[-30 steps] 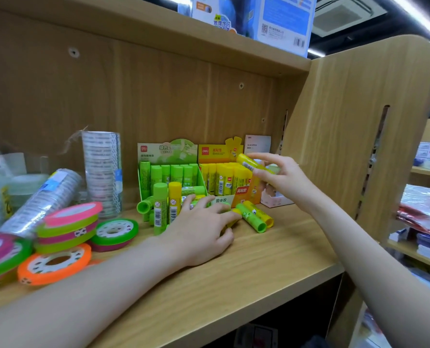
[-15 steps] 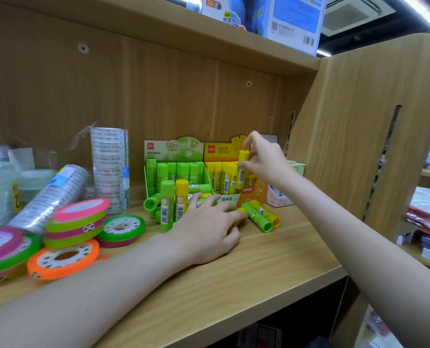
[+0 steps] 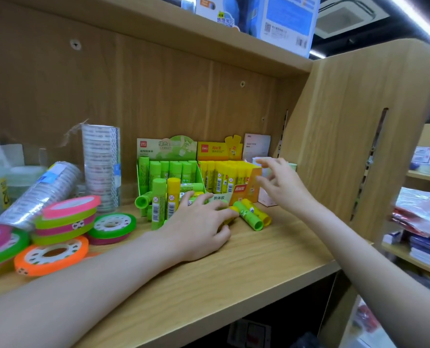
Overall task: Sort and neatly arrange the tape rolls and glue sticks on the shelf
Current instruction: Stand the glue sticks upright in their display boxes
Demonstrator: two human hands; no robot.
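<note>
Two display boxes stand at the back of the wooden shelf (image 3: 234,277): a green box (image 3: 166,148) of green glue sticks and a yellow box (image 3: 216,148) of yellow ones. In front, a green stick (image 3: 158,202) and a yellow stick (image 3: 173,197) stand upright, and a green stick (image 3: 249,217) and a yellow stick (image 3: 260,212) lie loose. My left hand (image 3: 196,229) rests flat over more loose sticks. My right hand (image 3: 281,184) hovers empty, fingers spread, at the yellow box's right end. Coloured tape rolls (image 3: 66,217) lie to the left.
An orange roll (image 3: 50,254) and a green roll (image 3: 112,223) sit near the front left. Clear tape stands in a stack (image 3: 101,167), and another pack (image 3: 40,192) lies tilted. A white box (image 3: 255,146) and the shelf's side panel (image 3: 347,146) close off the right.
My right hand carried a yellow glue stick to the yellow box, set it in among the others, let go and drew back to the right. My left hand stayed on the loose sticks.
</note>
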